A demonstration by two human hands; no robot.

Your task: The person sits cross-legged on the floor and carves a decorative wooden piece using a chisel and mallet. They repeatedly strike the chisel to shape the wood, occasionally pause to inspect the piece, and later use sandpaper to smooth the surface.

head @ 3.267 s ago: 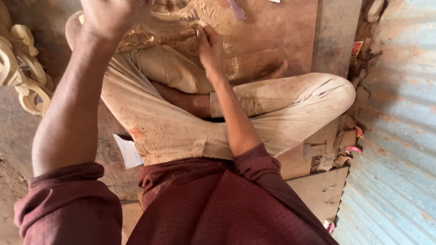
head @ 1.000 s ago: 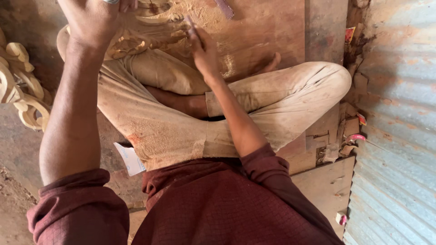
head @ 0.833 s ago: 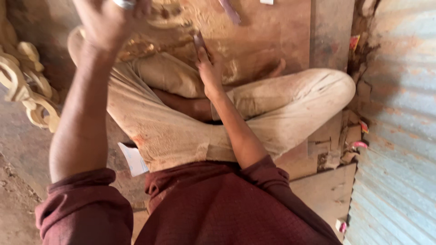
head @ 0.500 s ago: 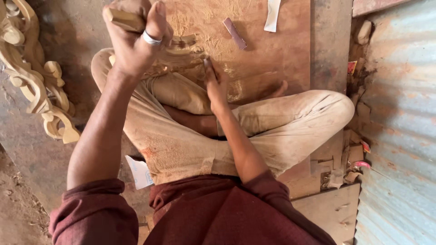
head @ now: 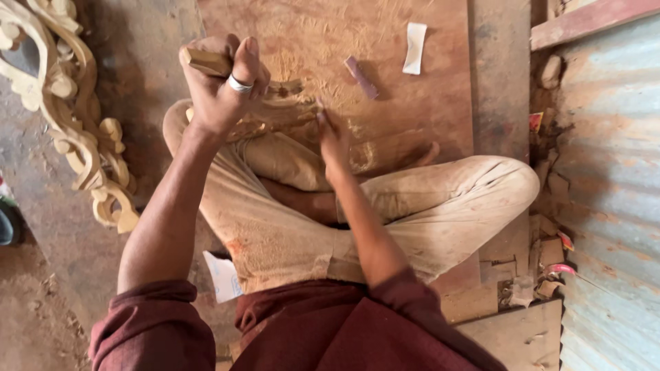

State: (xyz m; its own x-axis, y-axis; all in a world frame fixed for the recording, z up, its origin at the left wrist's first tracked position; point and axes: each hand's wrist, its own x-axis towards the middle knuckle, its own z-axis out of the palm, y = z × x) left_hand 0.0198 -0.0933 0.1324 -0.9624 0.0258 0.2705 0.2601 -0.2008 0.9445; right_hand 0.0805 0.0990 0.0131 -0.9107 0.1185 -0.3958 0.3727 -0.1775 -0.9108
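Note:
I sit cross-legged on a wooden board strewn with sawdust. My left hand, a ring on one finger, is raised and shut on a wooden mallet. My right hand grips a chisel, its tip set on a carved wooden piece lying across my knee. The mallet hangs a little above and to the left of the chisel's top.
An ornate carved wooden frame lies on the floor at the left. A small purple stick and a white strip rest on the board ahead. Corrugated metal sheet and wood scraps line the right side.
The view has tilted so more of the board and frame shows. My left hand with the mallet has come down from the top edge towards the chisel; the right hand stays on the carving.

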